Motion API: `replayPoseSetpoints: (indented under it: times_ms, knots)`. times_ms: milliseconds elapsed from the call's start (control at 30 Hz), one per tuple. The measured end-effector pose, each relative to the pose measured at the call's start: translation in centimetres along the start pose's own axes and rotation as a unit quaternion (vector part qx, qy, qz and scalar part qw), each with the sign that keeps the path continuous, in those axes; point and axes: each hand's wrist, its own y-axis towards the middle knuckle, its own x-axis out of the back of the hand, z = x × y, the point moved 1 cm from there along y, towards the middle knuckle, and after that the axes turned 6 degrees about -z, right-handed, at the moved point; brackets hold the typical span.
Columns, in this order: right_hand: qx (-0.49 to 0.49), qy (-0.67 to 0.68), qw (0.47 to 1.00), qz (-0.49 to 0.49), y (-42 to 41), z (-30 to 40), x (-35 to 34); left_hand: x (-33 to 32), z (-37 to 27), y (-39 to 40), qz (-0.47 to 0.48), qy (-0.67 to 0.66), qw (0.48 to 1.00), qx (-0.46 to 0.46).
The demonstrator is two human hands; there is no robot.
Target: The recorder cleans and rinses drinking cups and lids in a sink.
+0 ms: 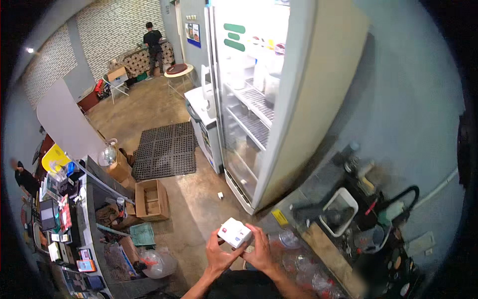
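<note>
A small white box (234, 232) with small coloured marks is held between both hands in front of my body. My left hand (219, 251) grips its left side and underside, and my right hand (259, 249) holds its right side, with the thumbs close together below it. The box's underside is hidden. Beyond the box, a small white object (220, 195) lies on the concrete floor, near the foot of a lit glass-door refrigerator (289, 123).
At left are a cluttered counter (87, 213), an open cardboard box (163, 200) and a black rubber mat (164, 151). At right, a sink area (341, 213) holds dishes, with plastic bottles (287, 239) below. One person (153, 46) stands far back; another (26, 179) is at far left.
</note>
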Motion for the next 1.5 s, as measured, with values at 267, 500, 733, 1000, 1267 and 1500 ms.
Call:
replayPoseSetpoints:
  times_ms: [267,500,733,1000,1267,1500]
  knots:
    - [0.084,0.094,0.980,0.153,29.9,1.4,-5.6,3.4,7.4,23.2,-0.122,0.042,0.990,0.063]
    - [0.042,0.113,0.991,-0.057,55.0,-0.2,-19.4,4.9,19.0,47.2,-0.009,0.015,1.000,0.021]
    - [-0.033,0.107,0.984,-0.142,68.2,3.1,-32.0,8.8,25.0,66.5,0.153,0.033,0.986,-0.054]
    - [-0.013,-0.072,0.848,-0.526,73.5,4.2,-28.8,9.7,27.9,78.5,0.215,-0.047,0.971,-0.093]
    - [-0.096,-0.158,0.822,-0.538,71.4,7.5,-33.3,6.5,25.6,84.6,0.246,-0.179,0.944,-0.123]
    - [-0.133,-0.232,0.782,-0.563,63.9,12.7,-41.2,-1.1,16.5,84.6,0.257,-0.195,0.904,-0.280]
